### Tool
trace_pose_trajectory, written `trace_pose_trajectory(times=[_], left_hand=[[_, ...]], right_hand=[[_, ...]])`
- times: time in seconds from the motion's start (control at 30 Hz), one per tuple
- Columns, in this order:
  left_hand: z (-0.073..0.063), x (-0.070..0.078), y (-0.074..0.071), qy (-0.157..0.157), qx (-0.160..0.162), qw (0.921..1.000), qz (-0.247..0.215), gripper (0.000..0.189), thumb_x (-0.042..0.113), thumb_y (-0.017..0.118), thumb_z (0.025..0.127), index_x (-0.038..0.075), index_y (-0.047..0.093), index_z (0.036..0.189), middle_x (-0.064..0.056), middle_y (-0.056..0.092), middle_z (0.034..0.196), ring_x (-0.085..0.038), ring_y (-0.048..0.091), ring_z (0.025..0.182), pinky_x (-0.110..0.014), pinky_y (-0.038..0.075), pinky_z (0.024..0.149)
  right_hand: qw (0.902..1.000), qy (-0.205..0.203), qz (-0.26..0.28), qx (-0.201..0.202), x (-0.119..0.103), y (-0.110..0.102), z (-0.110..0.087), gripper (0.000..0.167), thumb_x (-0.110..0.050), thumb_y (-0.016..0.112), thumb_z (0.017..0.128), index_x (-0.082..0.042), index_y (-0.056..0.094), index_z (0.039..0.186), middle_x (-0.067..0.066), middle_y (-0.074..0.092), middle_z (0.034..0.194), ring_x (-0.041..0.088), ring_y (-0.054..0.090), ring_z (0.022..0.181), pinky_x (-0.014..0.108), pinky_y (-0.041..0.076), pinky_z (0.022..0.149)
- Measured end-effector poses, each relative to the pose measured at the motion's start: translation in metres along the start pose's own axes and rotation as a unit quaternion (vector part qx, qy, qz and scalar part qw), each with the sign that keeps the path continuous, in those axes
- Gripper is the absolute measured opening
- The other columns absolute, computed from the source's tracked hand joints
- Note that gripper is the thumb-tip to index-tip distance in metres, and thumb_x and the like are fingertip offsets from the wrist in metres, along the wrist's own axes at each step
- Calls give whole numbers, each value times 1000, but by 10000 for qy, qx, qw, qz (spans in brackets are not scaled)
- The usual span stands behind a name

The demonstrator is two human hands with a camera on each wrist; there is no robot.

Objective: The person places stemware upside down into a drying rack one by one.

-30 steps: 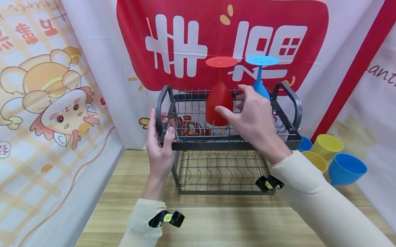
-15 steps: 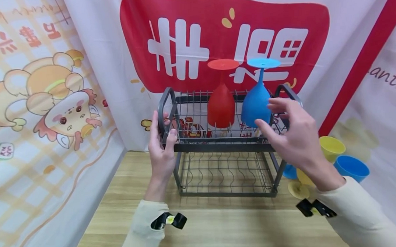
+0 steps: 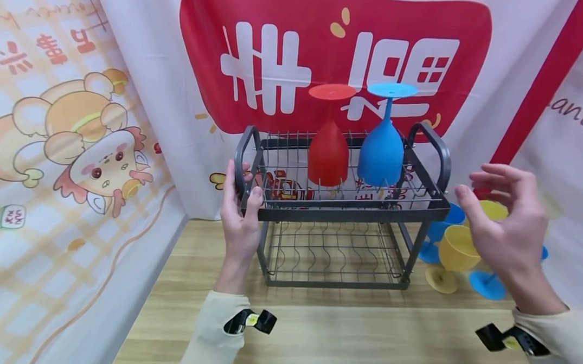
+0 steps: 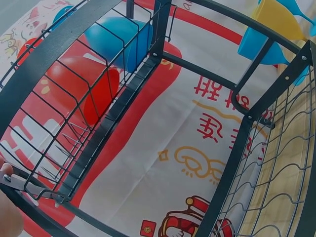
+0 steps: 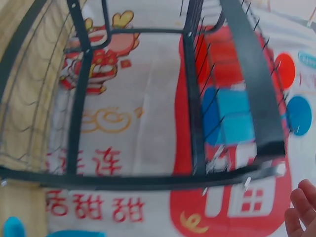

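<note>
A dark grey two-tier dish rack (image 3: pixel 351 214) stands on the wooden table. My left hand (image 3: pixel 240 227) grips the left end of its upper tier, thumb in front and fingers around the side bar. Upside down on that tier are a red plastic goblet (image 3: pixel 328 157) and, right of it, a blue goblet (image 3: pixel 381 155), their round bases up. My right hand (image 3: pixel 511 232) holds nothing, fingers loosely bent, and hangs above the goblets right of the rack. A yellow goblet (image 3: pixel 459 250) there stands upright; another blue goblet (image 3: pixel 486 285) is mostly hidden behind the hand.
Behind the front yellow goblet stand one more blue goblet (image 3: pixel 453 217) and a yellow one (image 3: pixel 493 210). The rack's lower tier (image 3: pixel 331 251) has wavy wires. A printed cloth (image 3: pixel 166 100) hangs behind the rack and along both sides.
My right hand has moved away from the goblets on the rack, rightward and down to above those on the table. The left hand keeps its grip; the goblets on the rack stay put.
</note>
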State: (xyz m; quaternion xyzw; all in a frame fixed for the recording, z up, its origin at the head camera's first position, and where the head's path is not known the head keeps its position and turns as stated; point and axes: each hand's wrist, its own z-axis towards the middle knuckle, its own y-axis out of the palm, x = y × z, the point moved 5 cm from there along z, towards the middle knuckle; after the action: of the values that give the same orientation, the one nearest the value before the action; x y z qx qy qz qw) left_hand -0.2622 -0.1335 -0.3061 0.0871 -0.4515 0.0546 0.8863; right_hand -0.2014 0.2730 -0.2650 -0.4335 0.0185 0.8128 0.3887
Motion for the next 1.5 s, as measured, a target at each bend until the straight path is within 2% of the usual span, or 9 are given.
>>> trace_pose_trajectory(times=[0.07,0.23,0.37,0.47,0.6,0.77,1.0,1.2,1.5], left_hand=[[0,1,0,0,15,10000,-1,71,20,58,107,26,25,169,13,50,161,-26,43,150,-29,49,119],[1,2,0,22,37,10000,-3,71,18,57,107,22,24,170,12,50,161,-23,44,149,-26,49,117],[1,3,-1,49,29,10000,-45,72,17,57,107,20,23,170,11,50,162,-26,43,150,-24,49,117],[0,3,-1,64,41,10000,-36,71,18,57,107,23,24,170,11,50,161,-28,43,151,-23,48,117],[0,2,-1,57,37,10000,-26,71,18,57,107,25,25,169,12,50,161,-30,43,151,-24,48,117],[1,2,0,72,12,10000,-57,71,18,57,107,24,24,170,11,50,161,-34,41,153,-24,47,118],[-1,1,-1,-16,24,10000,39,71,19,57,107,25,25,170,11,50,162,-29,43,151,-22,48,117],[-1,1,0,2,21,10000,8,71,19,57,107,25,25,170,10,50,162,-28,44,150,-21,49,116],[-1,1,0,39,11,10000,-64,71,18,57,107,23,24,170,8,49,161,-33,41,152,-21,48,117]], right_hand=[[9998,194,-36,26,14,-5,-1,54,-21,76,98,-25,56,148,-13,65,132,-3,57,117,12,46,97],[9965,750,-363,-113,51,-11,-5,57,-27,72,100,-33,52,153,-2,65,144,-4,54,118,10,44,98],[9877,1390,-625,-359,86,-15,-10,60,-34,70,102,-37,46,157,0,59,155,-2,52,125,8,43,103],[9802,1735,-749,-588,112,-17,-16,65,-38,72,101,-33,43,159,3,55,159,-1,52,129,3,41,99],[9683,2119,-1005,-859,141,-18,-26,74,-45,71,100,-30,37,164,8,48,165,16,52,140,3,42,103],[9542,2488,-1255,-1093,169,-19,-34,85,-52,68,100,-25,27,169,16,39,170,42,43,150,24,42,122],[9414,2715,-1356,-1471,192,-17,-42,96,-58,65,99,-16,17,171,21,31,173,48,37,154,56,36,125],[9384,2796,-1247,-1602,199,-10,-47,99,-58,65,100,-12,14,171,24,26,174,50,34,156,65,34,123],[9305,3013,-1109,-1763,212,7,-57,106,-58,67,98,-12,6,171,26,22,175,51,33,156,66,37,119]])
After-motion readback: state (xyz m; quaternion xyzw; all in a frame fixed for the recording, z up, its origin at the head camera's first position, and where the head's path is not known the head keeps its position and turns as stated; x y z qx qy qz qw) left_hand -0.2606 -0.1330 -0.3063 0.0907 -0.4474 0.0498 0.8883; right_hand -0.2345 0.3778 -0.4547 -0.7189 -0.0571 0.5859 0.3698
